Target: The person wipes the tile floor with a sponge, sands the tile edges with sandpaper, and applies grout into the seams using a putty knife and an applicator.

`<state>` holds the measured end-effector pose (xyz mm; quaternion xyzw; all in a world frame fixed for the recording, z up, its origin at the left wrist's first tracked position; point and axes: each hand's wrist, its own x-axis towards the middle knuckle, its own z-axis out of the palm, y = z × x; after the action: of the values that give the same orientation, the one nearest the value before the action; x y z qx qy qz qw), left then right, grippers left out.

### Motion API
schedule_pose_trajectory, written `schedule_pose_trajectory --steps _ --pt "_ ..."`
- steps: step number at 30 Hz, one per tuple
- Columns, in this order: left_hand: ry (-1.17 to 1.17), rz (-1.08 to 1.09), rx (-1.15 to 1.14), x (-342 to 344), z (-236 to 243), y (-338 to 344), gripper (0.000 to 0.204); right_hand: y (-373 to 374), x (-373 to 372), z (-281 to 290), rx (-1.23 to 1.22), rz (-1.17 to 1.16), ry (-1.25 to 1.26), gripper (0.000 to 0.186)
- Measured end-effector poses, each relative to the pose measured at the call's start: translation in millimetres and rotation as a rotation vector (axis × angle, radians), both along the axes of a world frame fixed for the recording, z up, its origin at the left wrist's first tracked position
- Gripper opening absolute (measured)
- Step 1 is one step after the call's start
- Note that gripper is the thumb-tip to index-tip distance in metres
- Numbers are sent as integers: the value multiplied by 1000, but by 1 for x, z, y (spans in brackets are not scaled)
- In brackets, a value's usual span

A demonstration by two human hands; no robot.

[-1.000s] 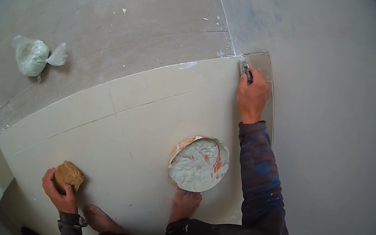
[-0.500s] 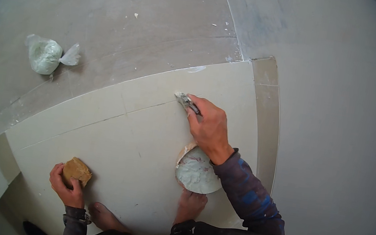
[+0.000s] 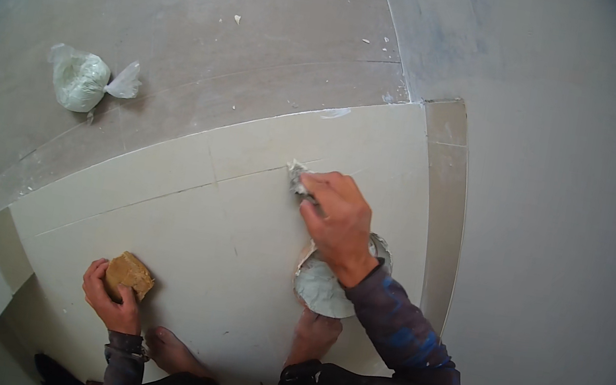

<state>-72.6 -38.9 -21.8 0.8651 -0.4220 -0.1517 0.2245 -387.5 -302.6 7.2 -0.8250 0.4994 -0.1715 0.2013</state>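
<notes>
My right hand is closed on a small scraper smeared with white paste. Its tip is by the upper end of a dark tile joint. Below that forearm stands a round bowl of white paste, partly covered by the wrist and sleeve. At lower left, my left hand grips a yellow-brown sponge, thumb on the near side and fingers round its left edge. The scraper's handle is mostly hidden in my right fist.
A knotted clear plastic bag of whitish powder lies on the grey floor at upper left. My bare feet are near the lower edge, one against the bowl. A tan tile strip and a pale wall border the right.
My right hand has shifted slightly down and turned, with the scraper tip now pointing more upward. The left hand still holds the sponge. The whole view has moved a little.
</notes>
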Motion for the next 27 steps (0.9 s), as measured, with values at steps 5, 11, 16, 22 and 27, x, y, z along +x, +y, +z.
schedule_pose_trajectory --steps 5,11,16,22,27 --pt "13 -26 -6 -3 9 -4 44 -45 -25 7 -154 -69 171 32" --pt "-5 27 -1 -1 1 2 45 55 60 -13 -56 158 134 31" --pt "-32 5 3 3 1 7 45 11 30 12 136 -26 -273 30" --pt "15 1 0 -5 6 -4 44 -68 -99 10 -119 -399 297 32" --pt "7 12 -2 2 4 4 45 -14 -28 -7 -162 -227 408 31"
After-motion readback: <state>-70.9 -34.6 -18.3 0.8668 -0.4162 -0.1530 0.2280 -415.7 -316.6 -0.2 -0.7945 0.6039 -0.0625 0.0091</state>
